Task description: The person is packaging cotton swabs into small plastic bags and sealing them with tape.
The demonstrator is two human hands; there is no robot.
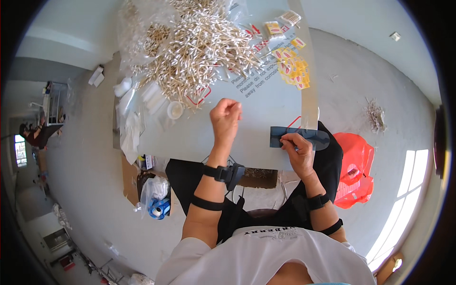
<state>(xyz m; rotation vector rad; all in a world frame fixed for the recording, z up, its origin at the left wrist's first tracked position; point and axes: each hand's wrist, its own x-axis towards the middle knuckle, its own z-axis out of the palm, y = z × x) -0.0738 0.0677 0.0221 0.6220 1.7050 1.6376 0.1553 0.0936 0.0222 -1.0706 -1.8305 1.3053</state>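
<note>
My left hand point(225, 115) is raised over the table, its fingers curled closed; whatever may be in them is hidden. Farther off lies a large loose heap of cotton swabs point(199, 52). At the table's right edge my right hand point(298, 146) has thumb and fingertips pinched together at a dark blue see-through plastic strip point(277, 137), which runs beneath the hand toward my thigh. Small yellow-and-white printed cards point(293, 66) are spread on the far right. Beyond them are a bundle of swabs with a yellow card point(274, 29) and another bundle of swabs point(290, 18).
The table point(190, 145) has a printed sheet on top. A small round white tub point(175, 110) and clear plastic bags point(130, 61) sit on its left. A red plastic bag point(354, 168) lies right of my leg. On the floor are a swab pile point(375, 116) and a cardboard box point(129, 183).
</note>
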